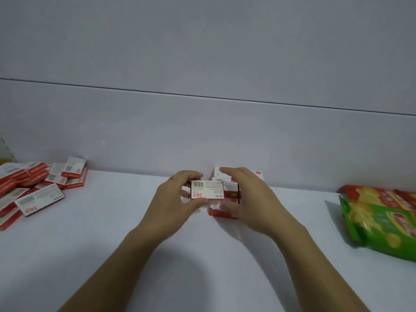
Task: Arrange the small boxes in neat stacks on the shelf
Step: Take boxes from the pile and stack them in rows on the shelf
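Observation:
A small red-and-white box (pixel 207 189) with a barcode face is held above the white shelf (pixel 112 233) near the back wall. My left hand (pixel 177 199) grips it, fingers over its top left and thumb under its lower edge. My right hand (pixel 245 199) curls over a stack of the same boxes (pixel 221 211) just to the right; whether it holds the stack I cannot tell, since the hand covers most of it. A loose pile of small boxes (pixel 33 188) lies at the far left.
Green and red snack bags (pixel 382 221) lie at the right edge of the shelf. The grey back wall (pixel 202 136) rises directly behind the stack.

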### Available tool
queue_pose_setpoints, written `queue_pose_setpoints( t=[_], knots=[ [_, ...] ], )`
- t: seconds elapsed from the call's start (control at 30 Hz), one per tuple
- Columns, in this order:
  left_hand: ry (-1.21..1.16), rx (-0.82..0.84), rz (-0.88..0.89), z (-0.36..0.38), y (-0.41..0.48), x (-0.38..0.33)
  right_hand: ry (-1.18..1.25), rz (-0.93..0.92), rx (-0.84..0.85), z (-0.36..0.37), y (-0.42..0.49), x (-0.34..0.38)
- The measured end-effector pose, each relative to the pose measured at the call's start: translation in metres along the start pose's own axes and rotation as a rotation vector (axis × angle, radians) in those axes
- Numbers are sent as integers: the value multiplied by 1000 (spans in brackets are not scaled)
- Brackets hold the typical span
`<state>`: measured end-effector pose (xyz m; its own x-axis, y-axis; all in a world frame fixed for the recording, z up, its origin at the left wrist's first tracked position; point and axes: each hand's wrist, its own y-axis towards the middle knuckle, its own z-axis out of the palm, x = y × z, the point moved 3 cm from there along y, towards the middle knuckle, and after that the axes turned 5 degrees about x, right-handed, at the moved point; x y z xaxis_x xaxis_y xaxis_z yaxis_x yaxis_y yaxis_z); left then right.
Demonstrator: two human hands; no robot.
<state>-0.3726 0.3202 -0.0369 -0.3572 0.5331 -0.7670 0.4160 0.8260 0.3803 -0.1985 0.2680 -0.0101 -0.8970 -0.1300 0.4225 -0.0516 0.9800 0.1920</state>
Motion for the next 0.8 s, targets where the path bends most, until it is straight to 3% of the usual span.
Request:
queue_pose_setpoints(
  t=[0.27,0.8],
  knots=[
    [23,33,-65,7,-10,11,-49,0,40,5,-13,-14],
    [-58,26,39,6,-13,3,33,-49,-8,20,-12,-7]
  ],
)
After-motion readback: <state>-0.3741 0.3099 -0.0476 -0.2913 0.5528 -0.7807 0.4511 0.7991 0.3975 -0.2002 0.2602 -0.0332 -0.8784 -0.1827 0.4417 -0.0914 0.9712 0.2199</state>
